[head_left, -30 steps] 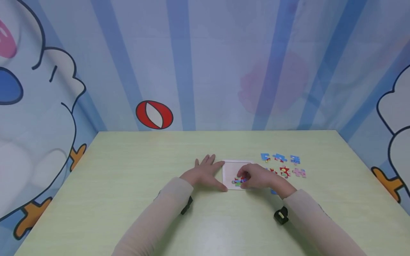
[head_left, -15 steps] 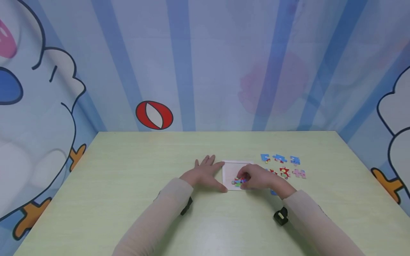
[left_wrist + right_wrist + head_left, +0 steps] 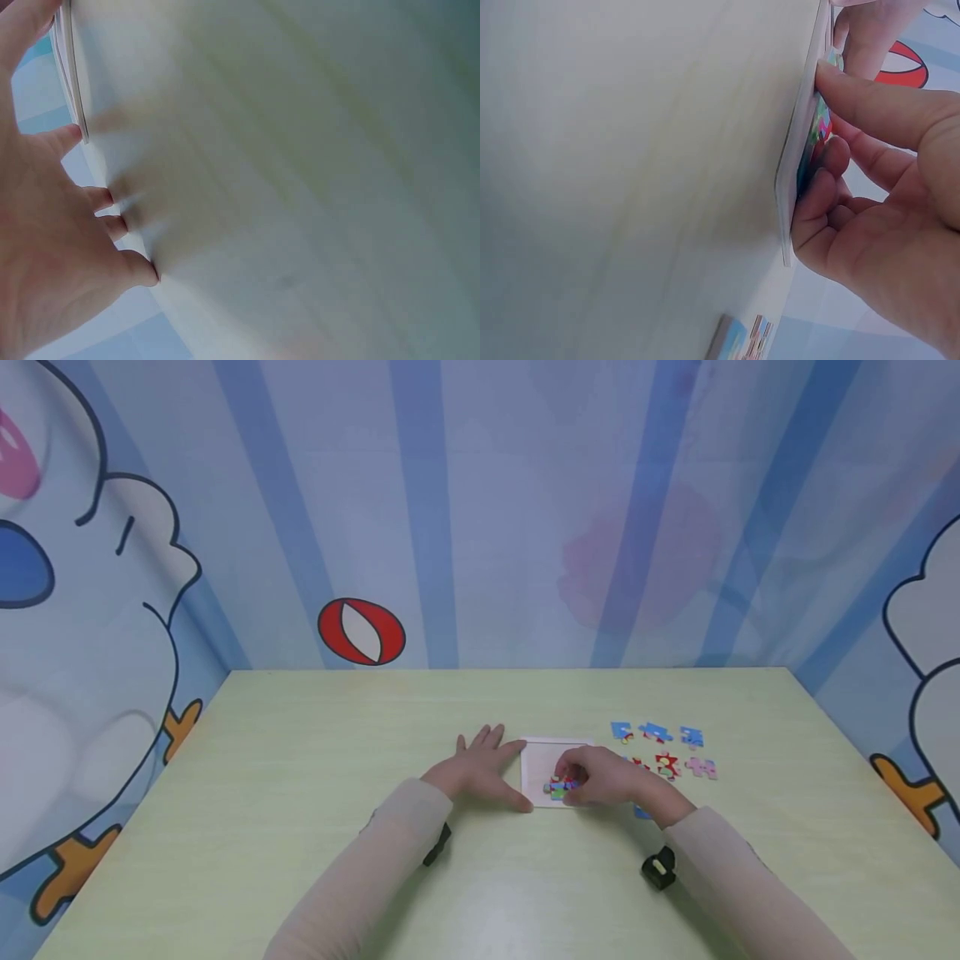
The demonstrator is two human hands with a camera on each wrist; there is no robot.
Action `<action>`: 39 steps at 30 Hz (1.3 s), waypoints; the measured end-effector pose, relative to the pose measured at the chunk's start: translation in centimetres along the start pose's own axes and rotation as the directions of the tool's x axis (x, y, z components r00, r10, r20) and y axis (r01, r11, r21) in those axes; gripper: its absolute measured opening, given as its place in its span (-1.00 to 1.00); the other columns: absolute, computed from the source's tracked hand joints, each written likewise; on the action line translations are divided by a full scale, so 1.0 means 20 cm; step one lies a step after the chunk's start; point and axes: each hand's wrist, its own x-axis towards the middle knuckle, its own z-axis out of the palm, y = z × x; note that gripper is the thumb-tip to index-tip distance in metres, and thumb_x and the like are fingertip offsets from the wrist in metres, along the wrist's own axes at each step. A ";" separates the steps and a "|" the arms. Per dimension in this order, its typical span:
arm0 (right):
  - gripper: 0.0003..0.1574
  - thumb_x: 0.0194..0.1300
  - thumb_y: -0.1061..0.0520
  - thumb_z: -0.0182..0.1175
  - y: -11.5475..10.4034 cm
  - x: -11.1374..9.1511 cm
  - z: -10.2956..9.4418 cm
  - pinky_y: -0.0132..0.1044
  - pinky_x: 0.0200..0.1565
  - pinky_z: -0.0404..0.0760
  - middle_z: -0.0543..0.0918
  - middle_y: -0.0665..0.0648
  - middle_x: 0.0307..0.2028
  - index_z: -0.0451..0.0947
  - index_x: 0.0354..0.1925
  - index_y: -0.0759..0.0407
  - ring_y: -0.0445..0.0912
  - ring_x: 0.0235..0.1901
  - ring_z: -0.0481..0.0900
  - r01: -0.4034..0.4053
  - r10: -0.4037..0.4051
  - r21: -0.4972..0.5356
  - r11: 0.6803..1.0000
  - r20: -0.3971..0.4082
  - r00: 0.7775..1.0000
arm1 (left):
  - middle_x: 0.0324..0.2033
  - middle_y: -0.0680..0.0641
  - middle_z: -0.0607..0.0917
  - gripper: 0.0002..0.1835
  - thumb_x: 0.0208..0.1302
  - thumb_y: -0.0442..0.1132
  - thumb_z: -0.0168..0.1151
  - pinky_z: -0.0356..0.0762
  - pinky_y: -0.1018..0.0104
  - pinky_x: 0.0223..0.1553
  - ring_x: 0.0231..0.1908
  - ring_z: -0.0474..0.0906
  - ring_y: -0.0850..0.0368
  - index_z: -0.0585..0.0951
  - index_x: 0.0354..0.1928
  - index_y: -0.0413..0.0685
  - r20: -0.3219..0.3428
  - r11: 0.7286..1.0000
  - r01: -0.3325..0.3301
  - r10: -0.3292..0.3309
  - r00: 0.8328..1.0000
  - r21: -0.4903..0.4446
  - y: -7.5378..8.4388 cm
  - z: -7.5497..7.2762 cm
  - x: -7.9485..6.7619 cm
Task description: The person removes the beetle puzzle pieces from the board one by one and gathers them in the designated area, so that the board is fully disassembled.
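A shallow white puzzle tray (image 3: 536, 760) lies flat on the table, with joined colourful jigsaw pieces (image 3: 557, 790) along its near side. My left hand (image 3: 476, 772) spreads its fingers at the tray's left edge, thumb and index fingertips right at the rim. In the left wrist view, the fingertips of the left hand (image 3: 60, 225) meet the tabletop. Over the tray's near right part, my right hand (image 3: 603, 774) pinches a puzzle piece with curled fingers, largely hidden beneath them. The right wrist view shows its thumb by the tray's rim (image 3: 784, 180) and bright pieces (image 3: 819, 127) between thumb and fingers.
Loose puzzle pieces lie right of the tray: blue ones (image 3: 656, 731) at the back, a red one (image 3: 667, 764) and a pink one (image 3: 701, 766) nearer. Another blue piece (image 3: 642, 812) shows partly below the right wrist. A printed curtain (image 3: 510, 527) stands behind the table.
Both hands stay almost in place. The fingers of the right hand shift only slightly over the pieces in the tray.
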 end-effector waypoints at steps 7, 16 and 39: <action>-0.74 0.10 0.29 0.36 0.00 0.00 0.00 -0.30 -0.27 0.42 0.48 0.05 -0.39 0.53 -0.22 0.21 -0.12 -0.37 0.36 0.009 -0.009 0.003 1.000 -0.001 1.000 | 0.52 -0.14 -0.15 0.08 -0.02 0.33 0.34 -0.42 -0.25 0.39 0.50 -0.36 -0.11 0.08 0.51 0.21 -0.005 1.000 -0.001 0.001 1.000 -0.001 0.00 0.00 0.00; -0.73 0.10 0.29 0.37 0.00 0.00 0.00 -0.29 -0.25 0.42 0.47 0.06 -0.37 0.52 -0.21 0.20 -0.11 -0.35 0.37 0.007 -0.007 0.014 1.000 -0.009 1.000 | 0.52 -0.15 -0.14 0.08 -0.02 0.34 0.34 -0.40 -0.26 0.39 0.50 -0.35 -0.13 0.08 0.51 0.21 -0.009 1.000 -0.005 0.005 1.000 0.001 0.00 0.00 0.00; -0.80 0.19 0.29 0.29 0.03 -0.01 0.00 -0.27 -0.28 0.39 0.45 0.04 -0.40 0.50 -0.22 0.13 -0.09 -0.36 0.36 0.006 -0.007 0.049 0.999 0.009 1.000 | 0.52 -0.14 -0.17 0.07 0.00 0.32 0.33 -0.42 -0.24 0.39 0.50 -0.38 -0.11 0.07 0.51 0.22 0.004 1.000 0.001 -0.001 1.000 -0.003 0.01 -0.01 -0.01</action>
